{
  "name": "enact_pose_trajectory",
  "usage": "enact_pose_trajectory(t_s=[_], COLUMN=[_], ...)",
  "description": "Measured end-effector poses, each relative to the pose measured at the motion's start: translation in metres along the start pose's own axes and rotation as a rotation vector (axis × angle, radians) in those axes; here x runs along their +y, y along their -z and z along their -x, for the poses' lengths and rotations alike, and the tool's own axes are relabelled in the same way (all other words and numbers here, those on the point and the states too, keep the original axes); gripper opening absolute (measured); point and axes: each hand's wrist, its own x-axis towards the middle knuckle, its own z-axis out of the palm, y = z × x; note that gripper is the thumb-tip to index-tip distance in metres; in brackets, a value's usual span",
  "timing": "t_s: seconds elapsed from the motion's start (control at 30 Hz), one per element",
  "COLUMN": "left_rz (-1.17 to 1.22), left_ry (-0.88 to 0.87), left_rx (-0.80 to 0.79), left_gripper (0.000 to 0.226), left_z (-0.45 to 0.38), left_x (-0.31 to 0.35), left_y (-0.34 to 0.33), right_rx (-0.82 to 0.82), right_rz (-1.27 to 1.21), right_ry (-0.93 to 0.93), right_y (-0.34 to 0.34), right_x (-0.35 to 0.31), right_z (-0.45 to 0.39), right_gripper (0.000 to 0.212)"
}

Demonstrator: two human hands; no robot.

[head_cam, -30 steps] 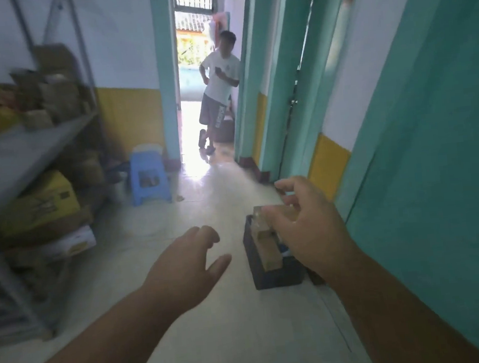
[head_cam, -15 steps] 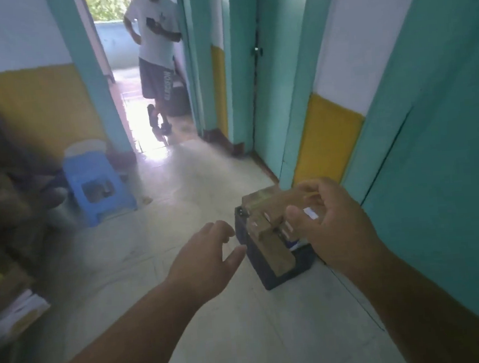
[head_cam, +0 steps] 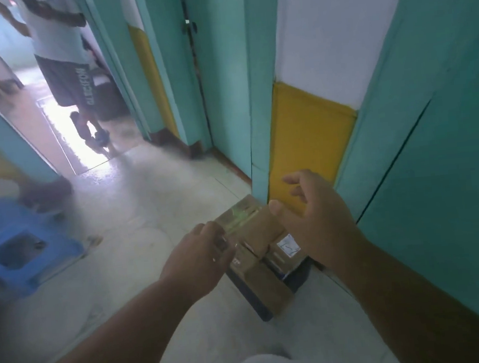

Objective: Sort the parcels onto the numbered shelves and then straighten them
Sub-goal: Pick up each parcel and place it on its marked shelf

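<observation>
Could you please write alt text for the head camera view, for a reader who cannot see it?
A person's left hand and right hand reach toward a pile of brown cardboard parcels in a dark crate on the pale floor beside a teal and yellow wall. A blue plastic stool stands left; another person stands in the doorway.

We see a blue plastic stool on the pale floor at the left, with a square hole in its seat. Beyond it, in a bright doorway, a person stands in a white shirt and dark shorts. On the right runs a teal wall with a yellow panel low down and white above it.
</observation>
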Motion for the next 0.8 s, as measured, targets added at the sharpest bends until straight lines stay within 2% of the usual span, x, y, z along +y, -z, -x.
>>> enact_pose_trajectory(t_s=[0.13, 0.33, 0.5, 0.7, 0.8], left_rz=[-0.004, -0.047, -0.049, -0.055, -0.045], left_ry=[-0.049, -0.249, -0.353, -0.385, -0.328], left_rx=[-0.095, -0.215, -0.311, -0.509, -0.583], left_gripper=[0.034, 0.032, 0.033, 0.030, 0.030], left_z=[-0.070, -0.207, -0.279, -0.324, -0.326], left_x=[-0.033, -0.087, -0.138, -0.191, -0.229], left_y=[0.005, 0.002, -0.020, -0.110, -0.172], right_rx=[0.001, 0.233, 0.317, 0.276, 0.220], right_rz=[-0.011, 0.059, 0.082, 0.099, 0.057], right_ry=[-0.068, -0.262, -0.430, -0.697, -0.804], right_y=[-0.037, -0.102, -0.156, -0.242, -0.302], right_x=[-0.002, 0.002, 0.012, 0.082, 0.136], right_z=[-0.056, -0.124, -0.161, -0.154, -0.143], right_gripper=[0.044, 0.044, 0.043, 0.041, 0.040])
